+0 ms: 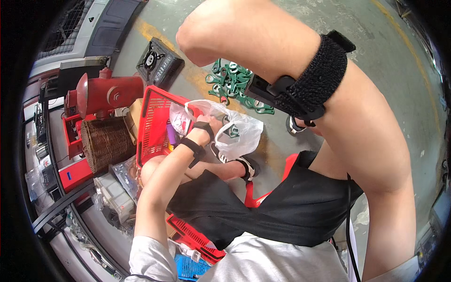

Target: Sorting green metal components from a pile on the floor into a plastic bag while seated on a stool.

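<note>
White plastic bag (248,135) is gripped by the closed left hand (211,124); closure of the right hand (225,35) cannot be told. Bagging seems underway; green tools (231,85) at twelve o'clock likely need reaching.

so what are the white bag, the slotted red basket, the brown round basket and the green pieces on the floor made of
White bag: thin plastic film, judging by its translucent, shiny creases.
Slotted red basket: likely moulded plastic, with smooth, regular openings.
Brown round basket: apparently wicker, given the woven strands.
Green pieces: plastic or painted metal; too small to tell.
</note>
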A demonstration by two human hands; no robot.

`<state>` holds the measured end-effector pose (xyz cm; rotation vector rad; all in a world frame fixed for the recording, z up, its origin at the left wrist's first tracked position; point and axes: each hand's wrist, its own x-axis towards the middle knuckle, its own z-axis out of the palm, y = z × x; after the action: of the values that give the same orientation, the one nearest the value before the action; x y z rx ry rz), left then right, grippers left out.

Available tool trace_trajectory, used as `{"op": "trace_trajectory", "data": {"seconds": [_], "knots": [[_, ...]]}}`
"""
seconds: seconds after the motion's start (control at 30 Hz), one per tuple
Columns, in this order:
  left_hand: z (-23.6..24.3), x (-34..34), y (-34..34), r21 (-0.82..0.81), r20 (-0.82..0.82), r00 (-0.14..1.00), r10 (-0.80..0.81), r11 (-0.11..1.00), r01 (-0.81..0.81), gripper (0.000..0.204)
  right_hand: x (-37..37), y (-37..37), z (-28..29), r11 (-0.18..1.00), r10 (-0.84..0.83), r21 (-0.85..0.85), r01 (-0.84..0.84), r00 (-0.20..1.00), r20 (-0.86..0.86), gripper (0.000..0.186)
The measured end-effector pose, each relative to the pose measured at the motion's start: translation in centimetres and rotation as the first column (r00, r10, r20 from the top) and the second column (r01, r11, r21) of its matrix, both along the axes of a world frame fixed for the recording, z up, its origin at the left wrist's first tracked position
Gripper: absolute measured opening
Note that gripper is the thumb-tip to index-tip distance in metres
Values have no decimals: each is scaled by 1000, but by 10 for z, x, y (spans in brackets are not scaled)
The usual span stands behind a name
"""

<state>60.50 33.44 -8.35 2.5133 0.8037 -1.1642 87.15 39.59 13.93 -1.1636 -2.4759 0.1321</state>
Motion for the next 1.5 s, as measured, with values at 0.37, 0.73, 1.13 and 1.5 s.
{"op": "trace_trajectory", "data": {"seconds": [0.37, 0.73, 1.13, 1.5], "knots": [[49, 58, 14, -31, -60, 979, 197, 980, -199, 37, 21, 4, -41, 989, 69, -141, -49, 988, 141, 22], [88, 34, 18, 181, 234, 961, 150, 964, -195, 23, 18, 0, -62, 961, 168, -256, -102, 953, 254, 22], [61, -52, 48, 80, -63, 954, 292, 955, -287, 38, -137, -65, -51, 898, 339, -406, -168, 853, 397, 22], [64, -96, 34, 54, 196, 909, 367, 922, -384, 21, -202, -94, -130, 780, 567, -590, -206, 631, 529, 23]]}}
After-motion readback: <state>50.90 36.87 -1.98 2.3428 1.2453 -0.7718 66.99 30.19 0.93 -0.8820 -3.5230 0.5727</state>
